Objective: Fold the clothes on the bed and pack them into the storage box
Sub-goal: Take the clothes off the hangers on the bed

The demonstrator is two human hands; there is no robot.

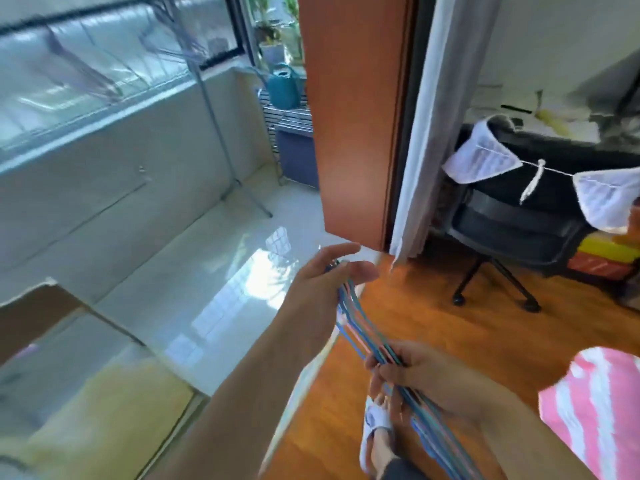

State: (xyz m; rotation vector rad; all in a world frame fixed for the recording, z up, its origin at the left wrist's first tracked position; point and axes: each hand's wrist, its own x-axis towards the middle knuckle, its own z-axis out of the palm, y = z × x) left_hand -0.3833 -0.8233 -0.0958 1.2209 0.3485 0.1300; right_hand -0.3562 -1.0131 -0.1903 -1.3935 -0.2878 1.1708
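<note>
A bundle of thin blue, green and pink wire clothes hangers (356, 327) runs between my two hands at the middle of the view. My left hand (325, 285) holds the hooked top end, thumb and fingers closed loosely around it. My right hand (419, 375) grips the bundle lower down, fingers curled round the wires. A pink and white striped cloth (595, 410) shows at the right edge. Neither a bed nor a storage box is in view.
An orange-brown door (349, 116) stands ahead beside a grey curtain (436, 133). Left lies a white tiled balcony floor (194, 278) with a drying rack pole (214, 109). A black office chair (512, 233) stands right on wood flooring. My slippered foot (375, 434) is below.
</note>
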